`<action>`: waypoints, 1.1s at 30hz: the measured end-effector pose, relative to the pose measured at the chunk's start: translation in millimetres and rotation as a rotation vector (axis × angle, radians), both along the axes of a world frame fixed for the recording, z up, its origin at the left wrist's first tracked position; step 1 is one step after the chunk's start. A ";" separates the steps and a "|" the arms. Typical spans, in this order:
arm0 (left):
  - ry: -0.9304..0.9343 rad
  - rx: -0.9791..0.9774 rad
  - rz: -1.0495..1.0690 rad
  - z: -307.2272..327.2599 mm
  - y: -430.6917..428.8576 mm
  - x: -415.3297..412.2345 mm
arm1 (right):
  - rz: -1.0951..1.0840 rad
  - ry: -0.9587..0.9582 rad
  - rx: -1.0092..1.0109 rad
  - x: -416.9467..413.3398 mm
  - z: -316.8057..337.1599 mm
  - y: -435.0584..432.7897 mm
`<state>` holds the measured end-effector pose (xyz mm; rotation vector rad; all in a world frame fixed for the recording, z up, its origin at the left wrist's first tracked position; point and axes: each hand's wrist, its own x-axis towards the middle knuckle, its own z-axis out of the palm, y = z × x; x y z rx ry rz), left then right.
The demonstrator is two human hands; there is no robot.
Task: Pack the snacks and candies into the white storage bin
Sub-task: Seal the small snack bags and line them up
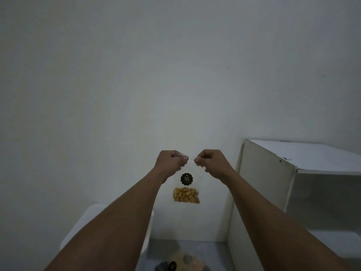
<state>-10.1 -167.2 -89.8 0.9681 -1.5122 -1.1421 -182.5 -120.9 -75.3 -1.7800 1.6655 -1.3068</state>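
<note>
Below your arms, a grey floor (211,251) carries everything, running back to where it meets the wall. At its near edge you have blurred snack packets (181,263) lying on it, one with a dark round label. A white storage bin (86,218) stands at the left and a white cabinet (263,182) at the right.

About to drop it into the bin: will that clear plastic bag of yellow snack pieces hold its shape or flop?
Likely floppy: the clear plastic bag of yellow snack pieces hangs limp from both hands. Probably bottom-heavy, since the pieces pool low. Seemingly light, pinched by fingertips alone.
</note>
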 end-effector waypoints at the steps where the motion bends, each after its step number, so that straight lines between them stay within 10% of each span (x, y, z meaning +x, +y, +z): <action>1: -0.007 -0.023 0.029 0.3 -1.4 0.8 | 0.010 -0.024 0.008 1.8 -0.1 0.6; 33: -0.012 -0.101 0.031 -0.6 -20.6 8.9 | 0.006 -0.213 0.039 -11.5 -6.5 -4.0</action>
